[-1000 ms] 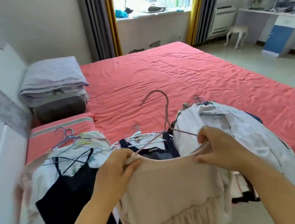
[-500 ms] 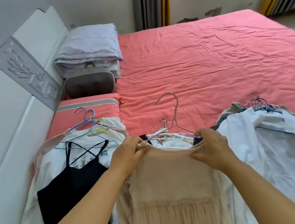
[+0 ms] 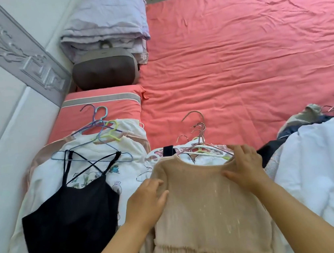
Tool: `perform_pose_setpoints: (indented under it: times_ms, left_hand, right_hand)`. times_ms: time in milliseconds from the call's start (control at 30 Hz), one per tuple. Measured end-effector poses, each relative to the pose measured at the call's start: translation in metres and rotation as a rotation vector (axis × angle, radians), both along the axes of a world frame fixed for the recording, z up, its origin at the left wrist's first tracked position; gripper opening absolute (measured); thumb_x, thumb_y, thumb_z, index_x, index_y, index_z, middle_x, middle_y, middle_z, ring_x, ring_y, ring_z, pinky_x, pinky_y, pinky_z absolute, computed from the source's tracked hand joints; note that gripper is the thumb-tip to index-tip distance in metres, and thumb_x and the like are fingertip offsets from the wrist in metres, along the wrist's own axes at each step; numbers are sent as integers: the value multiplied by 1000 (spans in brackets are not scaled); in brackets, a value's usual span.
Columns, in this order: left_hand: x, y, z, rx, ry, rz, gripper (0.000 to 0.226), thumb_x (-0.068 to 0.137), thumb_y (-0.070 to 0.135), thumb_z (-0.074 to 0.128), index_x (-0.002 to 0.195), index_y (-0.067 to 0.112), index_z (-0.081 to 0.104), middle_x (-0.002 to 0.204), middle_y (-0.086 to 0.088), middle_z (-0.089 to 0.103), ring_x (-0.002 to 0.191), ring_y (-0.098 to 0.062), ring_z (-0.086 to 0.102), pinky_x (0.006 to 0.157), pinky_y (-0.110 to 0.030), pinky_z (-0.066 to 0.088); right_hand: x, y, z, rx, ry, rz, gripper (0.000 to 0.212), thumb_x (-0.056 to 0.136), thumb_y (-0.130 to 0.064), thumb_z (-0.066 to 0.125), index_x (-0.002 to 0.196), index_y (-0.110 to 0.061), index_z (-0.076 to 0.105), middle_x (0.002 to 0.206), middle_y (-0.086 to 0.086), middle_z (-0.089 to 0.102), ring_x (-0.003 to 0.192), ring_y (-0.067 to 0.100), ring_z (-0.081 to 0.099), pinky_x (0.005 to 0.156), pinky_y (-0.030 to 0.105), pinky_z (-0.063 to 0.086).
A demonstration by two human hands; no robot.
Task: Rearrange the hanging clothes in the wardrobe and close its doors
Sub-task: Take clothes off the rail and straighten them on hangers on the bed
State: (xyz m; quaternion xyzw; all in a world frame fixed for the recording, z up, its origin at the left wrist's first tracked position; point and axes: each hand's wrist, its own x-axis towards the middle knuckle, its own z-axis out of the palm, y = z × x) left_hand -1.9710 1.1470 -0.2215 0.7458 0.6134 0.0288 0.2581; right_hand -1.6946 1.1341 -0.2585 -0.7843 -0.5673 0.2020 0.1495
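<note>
At lower centre of the frame, the left hand (image 3: 148,202) lies flat, fingers released, on the beige dress (image 3: 203,206) spread over the bed (image 3: 237,54); the right hand (image 3: 244,167) presses its shoulder likewise. Smooth outward before lifting by the hanger (image 3: 198,122).

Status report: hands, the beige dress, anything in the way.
Both hands flat on the beige dress: left hand at its shoulder, right hand by the collar. Dress lies on the bed, on other hangered clothes. Wardrobe not in view.

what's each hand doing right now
Left hand: open, fingers flat on the beige dress.
Right hand: open, fingers spread, pressing the dress's shoulder.
</note>
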Motion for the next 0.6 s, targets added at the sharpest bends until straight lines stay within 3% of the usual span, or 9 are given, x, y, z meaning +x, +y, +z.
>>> perform_pose_setpoints:
  times_ms: [133, 267, 467, 600]
  left_hand:
    - [-3, 1, 1, -47, 39, -3, 31, 93, 42, 49, 122, 30, 53, 122, 15, 52, 95, -2, 57, 79, -22, 43]
    - [-8, -1, 14, -57, 52, -23, 31, 93, 42, 49, 121, 30, 53, 123, 15, 53, 99, -3, 56, 74, -21, 38]
    - [-25, -18, 46, -64, -41, -102, 29, 92, 42, 52, 115, 26, 58, 113, 13, 59, 96, -5, 56, 78, -22, 42]
    - [-46, -38, 73, -83, -133, -216, 26, 91, 39, 53, 114, 27, 59, 103, 15, 60, 91, 0, 56, 83, -24, 47]
  right_hand:
    - [-14, -12, -7, -11, 22, 47, 83, 66, -30, 81, 137, -13, 42, 130, 9, 45, 125, 30, 34, 102, 39, 24]
    - [-31, -35, -1, -49, 80, 59, 73, 75, -36, 75, 136, -15, 42, 130, 3, 45, 123, 23, 34, 101, 31, 26]
    - [-74, -82, 28, 36, 222, -23, 42, 79, -25, 73, 117, -16, 59, 105, -7, 55, 106, 15, 53, 88, 25, 40]
    - [-109, -124, 64, 131, 252, -130, 26, 78, -18, 74, 102, -15, 66, 88, -8, 61, 87, 10, 57, 78, 20, 39]
